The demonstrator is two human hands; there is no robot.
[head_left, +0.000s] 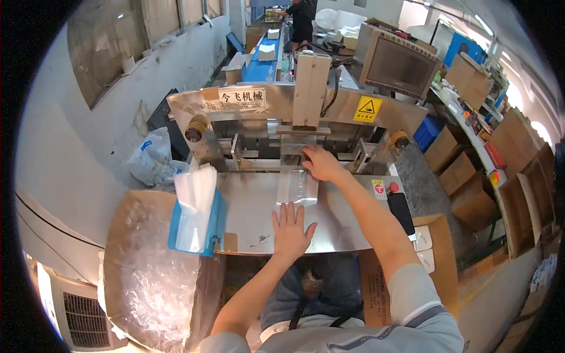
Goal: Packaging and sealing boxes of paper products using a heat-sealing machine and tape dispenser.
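Note:
A clear plastic sleeve or bag [297, 188] lies flat on the steel worktable [250, 203], its far end reaching under the head of a metal machine [312, 88]. My left hand [290, 230] is open, fingers stretched out, with the tips at the near edge of the plastic. Farther forward, my right hand [322, 163] rests on the right side of the plastic close to the machine's opening. Its fingers are extended and apart, not wrapped round anything. Left of my hands stands a blue holder [216, 220] with a stack of thin translucent plastic bags [195, 203].
A cardboard box [118, 265] full of crumpled clear plastic stands at the left. A red button [394, 187] and a black phone-like slab [401, 213] sit at the table's right. Behind are a monitor [400, 65], a blue conveyor [262, 67] and a person [302, 20].

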